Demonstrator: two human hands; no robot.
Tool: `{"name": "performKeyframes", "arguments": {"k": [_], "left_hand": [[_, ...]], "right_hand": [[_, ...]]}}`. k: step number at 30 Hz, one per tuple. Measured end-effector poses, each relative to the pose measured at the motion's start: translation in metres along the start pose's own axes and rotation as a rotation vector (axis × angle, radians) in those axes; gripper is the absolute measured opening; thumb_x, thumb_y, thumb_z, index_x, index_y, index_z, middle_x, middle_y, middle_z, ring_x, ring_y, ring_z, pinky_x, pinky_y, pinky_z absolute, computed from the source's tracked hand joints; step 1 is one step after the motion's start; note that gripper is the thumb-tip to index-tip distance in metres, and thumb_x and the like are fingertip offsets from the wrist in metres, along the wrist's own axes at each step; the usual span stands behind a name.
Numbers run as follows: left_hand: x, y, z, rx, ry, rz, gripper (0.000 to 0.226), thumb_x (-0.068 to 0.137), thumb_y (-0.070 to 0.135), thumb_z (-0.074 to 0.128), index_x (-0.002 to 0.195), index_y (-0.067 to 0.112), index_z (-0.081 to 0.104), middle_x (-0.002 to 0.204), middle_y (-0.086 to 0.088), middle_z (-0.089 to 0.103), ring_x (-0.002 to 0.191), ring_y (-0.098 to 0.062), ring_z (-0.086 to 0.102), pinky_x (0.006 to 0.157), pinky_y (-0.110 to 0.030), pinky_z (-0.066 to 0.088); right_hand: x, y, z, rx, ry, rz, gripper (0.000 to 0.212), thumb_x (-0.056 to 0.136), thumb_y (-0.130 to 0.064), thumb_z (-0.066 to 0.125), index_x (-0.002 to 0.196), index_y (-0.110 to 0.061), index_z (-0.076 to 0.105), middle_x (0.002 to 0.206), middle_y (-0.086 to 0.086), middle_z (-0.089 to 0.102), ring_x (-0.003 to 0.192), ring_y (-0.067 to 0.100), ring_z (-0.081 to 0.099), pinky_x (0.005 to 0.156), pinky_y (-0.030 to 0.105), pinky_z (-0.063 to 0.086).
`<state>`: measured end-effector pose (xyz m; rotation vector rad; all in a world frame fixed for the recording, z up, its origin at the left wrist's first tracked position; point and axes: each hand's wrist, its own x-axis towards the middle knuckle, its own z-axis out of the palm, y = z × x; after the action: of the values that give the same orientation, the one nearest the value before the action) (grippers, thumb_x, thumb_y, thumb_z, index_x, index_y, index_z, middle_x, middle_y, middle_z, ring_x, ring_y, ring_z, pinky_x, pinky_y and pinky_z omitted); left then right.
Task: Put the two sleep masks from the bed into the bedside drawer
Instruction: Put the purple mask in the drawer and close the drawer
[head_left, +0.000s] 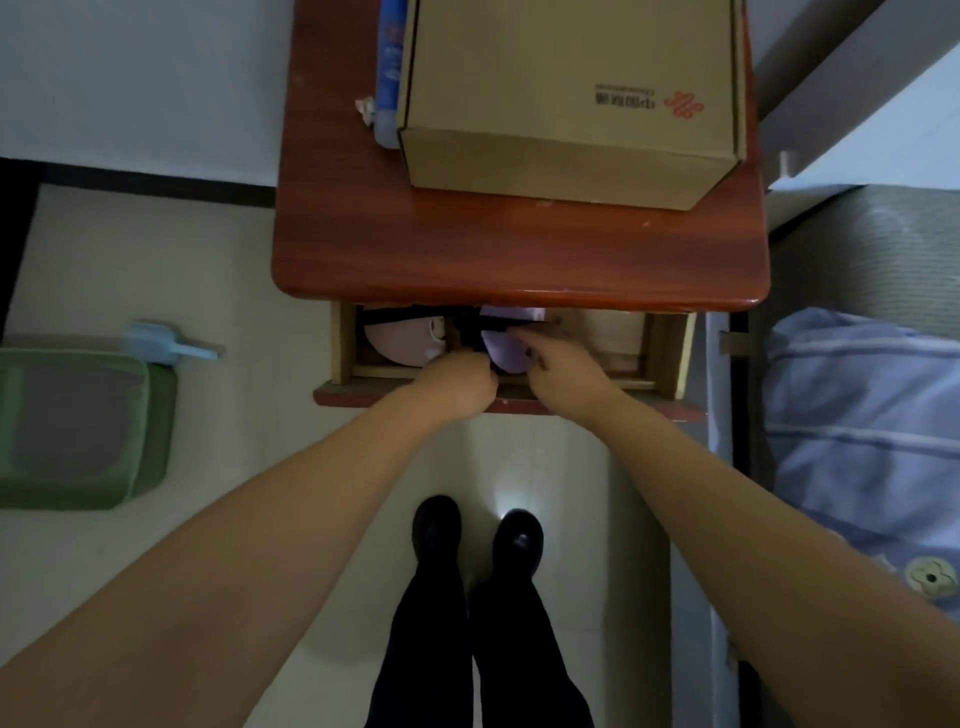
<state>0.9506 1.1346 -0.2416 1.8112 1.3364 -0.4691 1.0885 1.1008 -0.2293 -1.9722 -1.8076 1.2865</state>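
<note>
Left hand (457, 382) and right hand (558, 364): over open drawer (665, 353), fingers curled on purple sleep mask (504, 348); pink sleep mask (402, 338) lying at drawer's left.

Both hands (511, 376) outstretched, fingers curled.

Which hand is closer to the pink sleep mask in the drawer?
Left. The left hand sits just beside the pink mask's lower right edge; the right hand is farther right, on the purple mask.

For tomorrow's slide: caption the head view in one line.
Both hands settle pink mask and purple mask in open drawer.
</note>
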Motion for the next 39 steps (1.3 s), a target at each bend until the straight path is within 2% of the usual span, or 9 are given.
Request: {"name": "performKeyframes", "arguments": {"k": [6, 11, 18, 20, 23, 27, 30, 34, 39], "left_hand": [[-0.018, -0.019, 0.001, 0.104, 0.328, 0.142, 0.028, 0.091, 0.013, 0.042, 0.112, 0.002, 0.056, 0.12, -0.018, 0.056, 0.104, -0.033, 0.055, 0.079, -0.042, 0.05], [0.008, -0.018, -0.003, 0.046, 0.097, 0.155, 0.042, 0.097, 0.017, 0.029, 0.134, -0.002, 0.038, 0.147, -0.023, 0.032, 0.126, -0.034, 0.04, 0.1, -0.038, 0.035], [0.017, -0.02, -0.021, 0.091, -0.119, 0.088, 0.035, 0.098, 0.022, 0.028, 0.112, 0.003, 0.053, 0.096, -0.017, 0.058, 0.064, -0.017, 0.046, 0.056, -0.029, 0.035], [0.015, -0.021, -0.025, 0.142, -0.064, 0.111, 0.037, 0.098, 0.024, 0.028, 0.12, 0.006, 0.051, 0.117, -0.02, 0.057, 0.089, -0.022, 0.055, 0.074, -0.031, 0.043], [-0.001, -0.02, -0.022, 0.116, 0.012, 0.194, 0.045, 0.098, 0.026, 0.031, 0.138, 0.007, 0.036, 0.154, -0.013, 0.026, 0.139, -0.028, 0.028, 0.111, -0.036, 0.026], [-0.025, -0.007, -0.015, -0.318, 0.062, 0.18, 0.044, 0.098, 0.019, 0.035, 0.14, 0.009, 0.036, 0.152, -0.011, 0.033, 0.137, -0.026, 0.034, 0.102, -0.025, 0.028], [-0.031, 0.001, -0.014, -0.584, 0.043, 0.069, 0.047, 0.098, 0.017, 0.033, 0.145, 0.014, 0.027, 0.154, -0.006, 0.029, 0.137, -0.022, 0.032, 0.1, -0.02, 0.025], [-0.03, 0.001, -0.014, -0.601, 0.056, 0.052, 0.047, 0.099, 0.019, 0.031, 0.146, 0.017, 0.025, 0.146, -0.011, 0.041, 0.095, -0.012, 0.054, 0.077, -0.021, 0.038], [-0.039, -0.01, -0.006, -0.158, 0.063, 0.18, 0.056, 0.093, 0.034, 0.046, 0.144, 0.015, 0.03, 0.151, -0.01, 0.034, 0.134, -0.027, 0.037, 0.11, -0.04, 0.034]], "right_hand": [[0.041, -0.002, 0.008, -0.317, -0.216, 0.032, 0.036, 0.096, -0.017, 0.038, 0.128, -0.008, 0.052, 0.143, 0.015, 0.044, 0.123, 0.031, 0.047, 0.105, 0.04, 0.038], [0.04, 0.008, 0.013, -0.129, -0.209, 0.071, 0.041, 0.094, -0.036, 0.033, 0.124, -0.018, 0.053, 0.139, 0.009, 0.045, 0.117, 0.026, 0.048, 0.102, 0.035, 0.038], [0.034, -0.003, 0.004, -0.181, -0.295, 0.074, 0.036, 0.096, -0.011, 0.037, 0.129, -0.007, 0.051, 0.138, 0.018, 0.049, 0.121, 0.033, 0.048, 0.103, 0.034, 0.037], [0.024, -0.007, 0.0, -0.165, -0.234, 0.099, 0.035, 0.094, -0.004, 0.038, 0.124, -0.004, 0.056, 0.131, 0.019, 0.055, 0.116, 0.032, 0.052, 0.096, 0.033, 0.04], [-0.003, -0.008, -0.006, 0.075, -0.029, 0.227, 0.035, 0.095, -0.009, 0.038, 0.122, -0.011, 0.059, 0.123, 0.006, 0.06, 0.107, 0.02, 0.055, 0.086, 0.026, 0.041], [-0.041, -0.004, -0.017, 0.941, 0.135, 0.491, 0.028, 0.096, -0.01, 0.041, 0.115, -0.004, 0.06, 0.11, 0.007, 0.068, 0.097, 0.018, 0.069, 0.08, 0.025, 0.054], [-0.069, 0.004, -0.019, 1.262, -0.082, 0.767, 0.03, 0.097, -0.017, 0.042, 0.108, 0.006, 0.059, 0.093, 0.021, 0.074, 0.083, 0.028, 0.074, 0.062, 0.032, 0.06], [-0.078, 0.014, -0.003, 1.424, -0.081, 0.859, 0.05, 0.097, -0.022, 0.045, 0.136, 0.006, 0.031, 0.129, 0.028, 0.054, 0.114, 0.038, 0.058, 0.089, 0.046, 0.052], [-0.07, 0.002, -0.007, 1.753, 0.102, 0.708, 0.043, 0.097, -0.011, 0.036, 0.138, 0.0, 0.033, 0.141, 0.024, 0.045, 0.128, 0.037, 0.047, 0.11, 0.049, 0.033]]}}
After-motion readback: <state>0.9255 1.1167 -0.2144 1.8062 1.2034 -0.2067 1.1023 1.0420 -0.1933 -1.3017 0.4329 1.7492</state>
